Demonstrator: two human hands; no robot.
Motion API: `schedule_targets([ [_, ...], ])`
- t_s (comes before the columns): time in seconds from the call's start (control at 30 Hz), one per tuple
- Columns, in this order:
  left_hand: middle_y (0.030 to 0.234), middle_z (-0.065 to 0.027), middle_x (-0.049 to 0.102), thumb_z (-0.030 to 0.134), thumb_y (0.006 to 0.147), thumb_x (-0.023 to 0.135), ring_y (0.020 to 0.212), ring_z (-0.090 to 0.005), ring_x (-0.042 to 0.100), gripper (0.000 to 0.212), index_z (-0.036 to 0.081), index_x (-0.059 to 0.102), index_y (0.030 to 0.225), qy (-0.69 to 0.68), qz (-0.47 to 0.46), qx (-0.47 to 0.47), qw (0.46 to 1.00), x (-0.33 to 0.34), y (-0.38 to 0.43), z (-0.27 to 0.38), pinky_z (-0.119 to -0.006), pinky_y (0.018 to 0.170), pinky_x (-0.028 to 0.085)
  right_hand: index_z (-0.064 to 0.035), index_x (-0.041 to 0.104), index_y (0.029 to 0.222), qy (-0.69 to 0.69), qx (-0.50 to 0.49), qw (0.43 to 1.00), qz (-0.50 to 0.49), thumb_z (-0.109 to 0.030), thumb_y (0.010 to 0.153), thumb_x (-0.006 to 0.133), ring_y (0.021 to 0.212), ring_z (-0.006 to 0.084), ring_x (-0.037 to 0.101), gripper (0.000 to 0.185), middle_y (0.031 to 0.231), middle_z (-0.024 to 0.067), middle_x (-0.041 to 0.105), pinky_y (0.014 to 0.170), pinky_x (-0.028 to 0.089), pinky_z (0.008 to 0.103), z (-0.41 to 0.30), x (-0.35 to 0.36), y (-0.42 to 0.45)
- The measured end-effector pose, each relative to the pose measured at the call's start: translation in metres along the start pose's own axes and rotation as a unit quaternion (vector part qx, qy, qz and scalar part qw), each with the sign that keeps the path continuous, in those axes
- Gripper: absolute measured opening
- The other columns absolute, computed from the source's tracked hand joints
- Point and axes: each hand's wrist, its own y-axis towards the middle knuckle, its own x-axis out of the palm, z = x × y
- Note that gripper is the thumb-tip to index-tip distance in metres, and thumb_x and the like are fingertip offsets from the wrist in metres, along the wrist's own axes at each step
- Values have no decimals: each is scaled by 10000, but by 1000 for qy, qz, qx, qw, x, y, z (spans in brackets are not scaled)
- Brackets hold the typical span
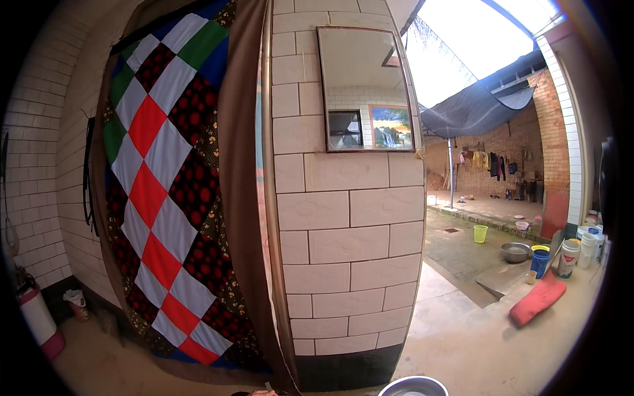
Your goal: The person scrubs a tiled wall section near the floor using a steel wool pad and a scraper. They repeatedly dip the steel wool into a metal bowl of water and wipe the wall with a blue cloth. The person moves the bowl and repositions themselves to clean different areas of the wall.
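At the bottom edge, left of the middle, a sliver of my left hand (261, 393) shows. A small greyish flat piece (268, 385) sticks up beside the fingers; whether the hand grips it is unclear. My right hand is out of view. A metal basin (436, 384) is cut off by the lower edge, right of the hand, with something pale inside. Before me hangs a patchwork door curtain (153, 260) with red, white and dark patterned pieces and a brown border (242, 198). Beside it stands a tiled wall (346, 245) bearing a framed mirror (364, 64).
Through the opening on the right lies a courtyard with a yellow-green bucket (480, 234) and a metal basin (515, 252). A red cushion-like object (537, 299) rests near a blue bucket (540, 261) and several plastic tubs (568, 258). A small bin (77, 304) stands at left.
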Motion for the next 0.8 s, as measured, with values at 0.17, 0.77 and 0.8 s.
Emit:
schedule_targets([
  [0.17, 761, -86, 686, 384, 982, 539, 642, -186, 646, 435, -2, 686, 846, -18, -36, 6, 999, 11, -6, 13, -292, 628, 520, 62, 573, 993, -9, -3, 1000, 13, -72, 915, 516, 761, 350, 652, 165, 894, 181, 632, 688, 604, 442, -1, -6, -2],
  [0.77, 770, -205, 673, 401, 935, 569, 694, -258, 667, 457, -32, 619, 797, -8, 5, -71, 997, -6, 25, -6, -345, 657, 547, -41, 544, 1181, -51, -55, 997, -29, -189, 933, 608, 979, 263, 655, 296, 1179, 150, 610, 775, 609, 389, -35, 47, -55],
  [0.8, 767, -203, 662, 375, 952, 564, 697, -266, 666, 431, -28, 602, 806, -32, 21, -65, 997, -7, 20, -12, -343, 648, 547, -52, 550, 1129, -100, 15, 992, 70, -220, 930, 623, 739, 267, 678, 270, 1008, 189, 648, 540, 585, 333, -40, 54, -54],
])
